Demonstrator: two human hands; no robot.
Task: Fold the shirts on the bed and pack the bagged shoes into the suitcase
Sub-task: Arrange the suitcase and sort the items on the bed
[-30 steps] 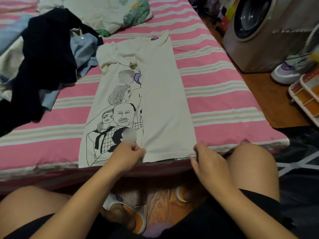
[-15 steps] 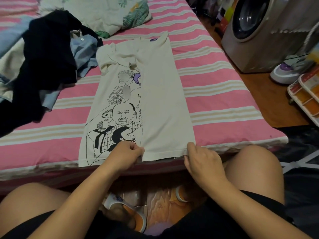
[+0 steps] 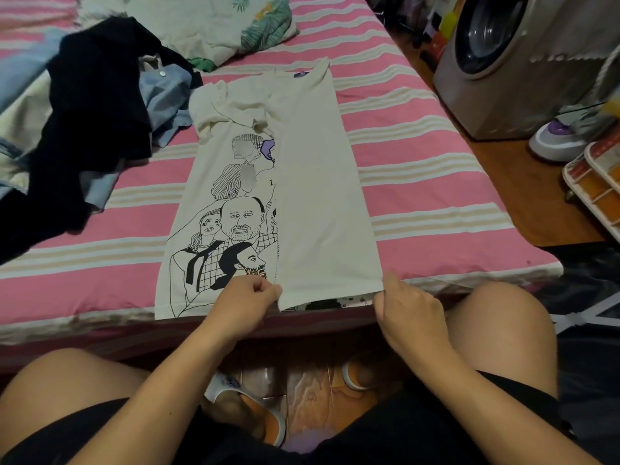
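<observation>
Pretty clearly someone's bedroom at home: a bed (image 3: 419, 169) with pink striped sheets, a pile of clothes (image 3: 87, 122) dumped on it, a front-load washing machine (image 3: 510, 58) squeezed in beside it, and a purple iron (image 3: 557, 142) sitting on the wooden floor (image 3: 523, 182).
</observation>
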